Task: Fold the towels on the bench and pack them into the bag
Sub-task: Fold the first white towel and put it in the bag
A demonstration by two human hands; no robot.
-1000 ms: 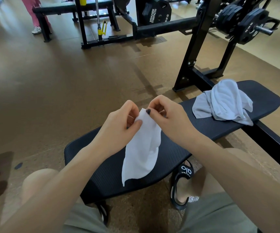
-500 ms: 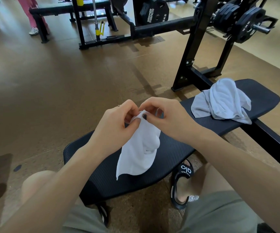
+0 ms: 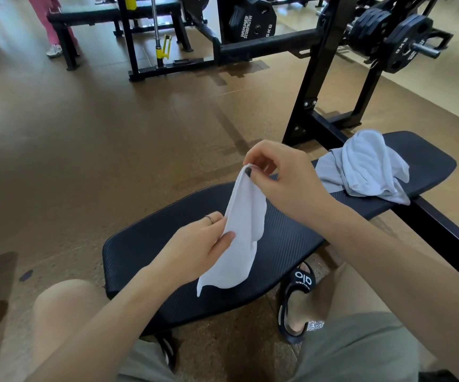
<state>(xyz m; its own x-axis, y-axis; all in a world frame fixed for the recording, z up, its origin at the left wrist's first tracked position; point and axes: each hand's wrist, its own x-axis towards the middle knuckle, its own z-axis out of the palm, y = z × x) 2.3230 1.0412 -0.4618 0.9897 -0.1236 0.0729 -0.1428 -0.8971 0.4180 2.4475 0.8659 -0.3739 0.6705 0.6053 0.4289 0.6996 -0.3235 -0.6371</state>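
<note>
A white towel (image 3: pixel 243 232) hangs above the black padded table (image 3: pixel 286 244), held by a seated person with both hands. The right hand (image 3: pixel 286 180) has its grip closed on the towel's top corner, pinched between thumb and forefinger, while the left hand (image 3: pixel 195 249), a ring on one finger, pinches the cloth's left edge lower down. A second, pale grey towel (image 3: pixel 366 169) lies crumpled on the far end of the table, near a rack of weight plates (image 3: pixel 388 34).
</note>
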